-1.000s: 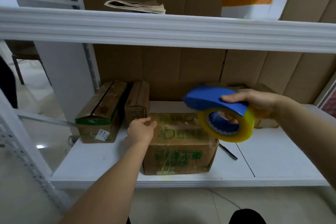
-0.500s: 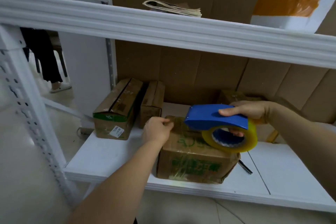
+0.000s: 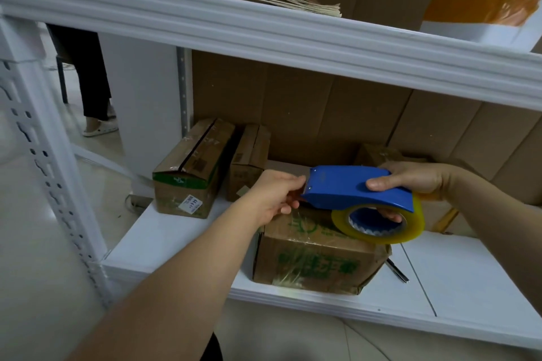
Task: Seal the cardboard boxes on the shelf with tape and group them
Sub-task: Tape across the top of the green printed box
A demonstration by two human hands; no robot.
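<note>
A cardboard box with green print (image 3: 316,261) stands at the front of the white lower shelf (image 3: 181,231). Just above its top, my right hand (image 3: 410,184) grips a blue tape dispenser (image 3: 352,187) carrying a roll of clear yellowish tape (image 3: 381,228). My left hand (image 3: 275,196) pinches the tape end at the dispenser's front edge, over the box's far left corner. Two longer cardboard boxes (image 3: 190,170) (image 3: 249,161) lie side by side at the back left. Another cardboard box (image 3: 378,155) shows partly behind my right hand.
A dark pen-like item (image 3: 396,269) lies on the shelf right of the printed box. On the upper shelf (image 3: 293,38) are folded papers (image 3: 293,1) and a white box with an orange band (image 3: 487,6). A person's legs (image 3: 88,82) stand beyond the shelf's left post.
My left hand rose from the box's left edge to the dispenser's front and took the tape end. The dispenser came down closer to the box. My view shifted left and nearer.
</note>
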